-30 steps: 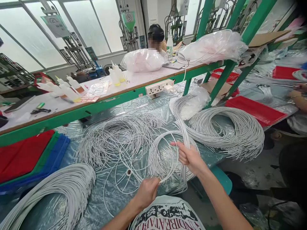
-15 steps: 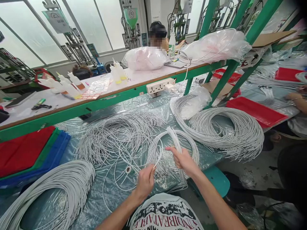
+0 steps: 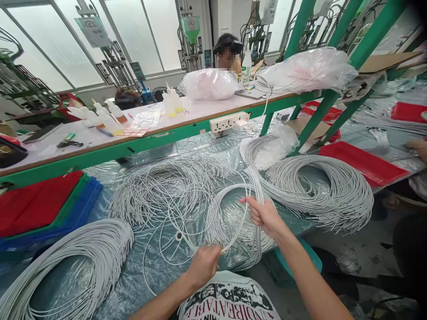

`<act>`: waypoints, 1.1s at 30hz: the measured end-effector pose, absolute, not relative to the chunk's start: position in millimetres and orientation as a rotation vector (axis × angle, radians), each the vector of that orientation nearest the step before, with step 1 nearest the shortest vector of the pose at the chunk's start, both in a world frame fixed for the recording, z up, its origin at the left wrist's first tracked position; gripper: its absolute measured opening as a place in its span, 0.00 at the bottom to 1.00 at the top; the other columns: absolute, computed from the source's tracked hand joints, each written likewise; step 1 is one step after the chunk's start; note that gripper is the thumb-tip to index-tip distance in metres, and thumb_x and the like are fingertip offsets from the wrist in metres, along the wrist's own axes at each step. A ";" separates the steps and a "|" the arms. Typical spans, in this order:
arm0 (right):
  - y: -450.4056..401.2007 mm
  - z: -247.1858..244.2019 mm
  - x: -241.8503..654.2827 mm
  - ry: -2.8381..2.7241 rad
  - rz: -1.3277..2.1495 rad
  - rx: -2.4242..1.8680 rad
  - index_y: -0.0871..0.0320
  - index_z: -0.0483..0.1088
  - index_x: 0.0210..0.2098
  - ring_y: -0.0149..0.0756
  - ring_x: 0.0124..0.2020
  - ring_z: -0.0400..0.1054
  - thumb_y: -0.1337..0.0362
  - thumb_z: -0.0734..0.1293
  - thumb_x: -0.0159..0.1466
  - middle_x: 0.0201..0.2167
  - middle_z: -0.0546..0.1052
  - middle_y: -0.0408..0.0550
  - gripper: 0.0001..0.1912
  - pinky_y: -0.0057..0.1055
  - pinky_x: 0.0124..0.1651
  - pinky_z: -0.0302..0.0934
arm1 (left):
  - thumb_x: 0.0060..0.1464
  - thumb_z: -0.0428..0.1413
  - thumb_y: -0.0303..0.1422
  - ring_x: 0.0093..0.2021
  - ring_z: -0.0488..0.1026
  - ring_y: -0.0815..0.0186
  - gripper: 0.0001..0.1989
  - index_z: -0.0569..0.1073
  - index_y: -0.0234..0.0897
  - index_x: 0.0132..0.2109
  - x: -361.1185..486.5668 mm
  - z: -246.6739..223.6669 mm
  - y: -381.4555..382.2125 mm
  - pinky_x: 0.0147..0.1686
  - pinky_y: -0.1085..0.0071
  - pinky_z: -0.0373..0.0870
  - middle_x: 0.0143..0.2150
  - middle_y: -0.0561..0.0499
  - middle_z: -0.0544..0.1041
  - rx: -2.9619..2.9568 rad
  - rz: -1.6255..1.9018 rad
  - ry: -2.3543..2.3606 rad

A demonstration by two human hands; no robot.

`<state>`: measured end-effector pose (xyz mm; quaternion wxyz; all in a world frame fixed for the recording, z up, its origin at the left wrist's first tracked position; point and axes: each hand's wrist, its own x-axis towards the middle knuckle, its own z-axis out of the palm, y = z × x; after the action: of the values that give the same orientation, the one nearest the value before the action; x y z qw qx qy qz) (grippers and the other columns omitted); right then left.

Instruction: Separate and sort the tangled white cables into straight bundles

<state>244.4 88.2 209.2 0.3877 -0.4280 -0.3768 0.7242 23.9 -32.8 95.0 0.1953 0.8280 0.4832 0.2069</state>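
My right hand [image 3: 265,216] is closed around a bundle of pale grey cables [image 3: 256,184], whose ends stand up above the fist. Low in front of my shirt, my left hand [image 3: 204,265] is pinched on a single cable [image 3: 237,235] that curves up toward the right hand's thumb and index finger. Beneath both hands lies a loose ring of cable [image 3: 213,213] on the plastic-covered table. A tangled heap of cables [image 3: 160,182] spreads just behind and left of it. Near the left hand sits a small white roll [image 3: 179,235].
Coiled cables lie at the left [image 3: 110,249] and right [image 3: 353,191]. Stacked red, green and blue trays [image 3: 36,204] stand at left, a red tray [image 3: 363,162] at right. A green-edged shelf [image 3: 160,138] with a power strip [image 3: 228,123] crosses behind. Other people are nearby.
My left hand has moved down and slightly right, drawing the single cable into a longer curve. My right hand has shifted a little right with the bundle, and its extended index finger now meets the single cable.
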 end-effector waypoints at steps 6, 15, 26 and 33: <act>86.9 210.8 247.6 -0.938 1.827 -1.093 0.62 0.70 0.38 0.20 0.15 0.34 0.46 0.72 0.55 0.13 0.45 0.30 0.25 0.25 0.18 0.31 | 0.61 0.43 0.26 0.23 0.64 0.67 0.10 0.64 0.38 0.32 21.2 63.5 -55.2 0.24 0.70 0.51 0.25 0.51 0.71 2.298 0.418 1.358; 75.5 210.1 238.6 -1.101 1.889 -1.055 0.61 0.69 0.34 0.20 0.14 0.35 0.45 0.70 0.56 0.12 0.45 0.30 0.23 0.25 0.17 0.31 | 0.64 0.45 0.44 0.56 0.68 0.57 0.22 0.69 0.41 0.58 30.2 165.9 8.0 0.54 0.59 0.63 0.56 0.43 0.73 1.611 0.611 1.152; 47.1 213.5 226.5 -1.206 1.971 -1.049 0.63 0.71 0.37 0.21 0.15 0.36 0.45 0.69 0.59 0.13 0.46 0.31 0.24 0.26 0.19 0.33 | 0.55 0.56 0.45 0.22 0.64 0.73 0.19 0.80 0.31 0.38 75.0 221.8 66.6 0.22 0.76 0.59 0.25 0.50 0.75 1.009 1.373 1.157; 50.1 209.9 219.2 -1.097 1.885 -1.074 0.61 0.67 0.33 0.21 0.13 0.36 0.43 0.70 0.54 0.11 0.47 0.30 0.26 0.24 0.16 0.33 | 0.55 0.56 0.46 0.31 0.73 0.65 0.20 0.81 0.32 0.34 72.4 218.2 60.8 0.30 0.73 0.67 0.32 0.46 0.80 1.131 1.247 1.195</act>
<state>219.2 50.1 209.9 0.3480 -0.4142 -0.4232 0.7268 72.4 60.8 218.2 0.5130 0.4702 0.4970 0.5183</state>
